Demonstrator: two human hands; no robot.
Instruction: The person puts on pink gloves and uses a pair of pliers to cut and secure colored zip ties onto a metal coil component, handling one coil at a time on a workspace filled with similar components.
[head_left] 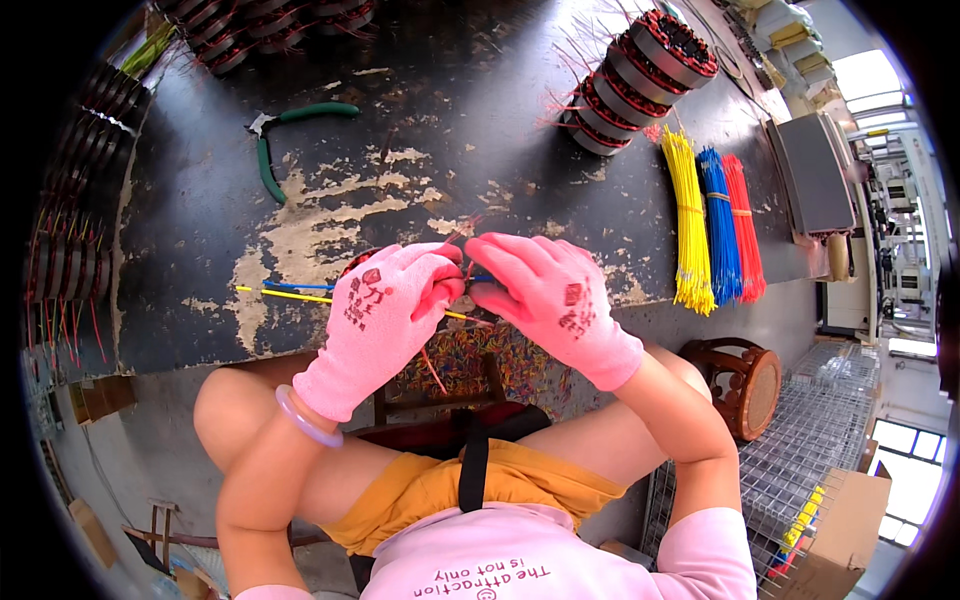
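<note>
Both my hands wear pink gloves and meet at the table's near edge. My left hand is closed, thumb and fingers pinched on thin wires. A blue wire and a yellow wire stick out to its left. Fingers bent together, my right hand pinches thin wire ends close to the left fingertips. Dark red strands rise between the hands. Part of a red-wound motor stator shows behind the left hand; the gloves hide the rest. A red wire hangs below.
Green-handled cutters lie at the far left of the worn black table. Stacked stators stand at the back right, beside yellow, blue and red wire bundles. More stators line the left edge.
</note>
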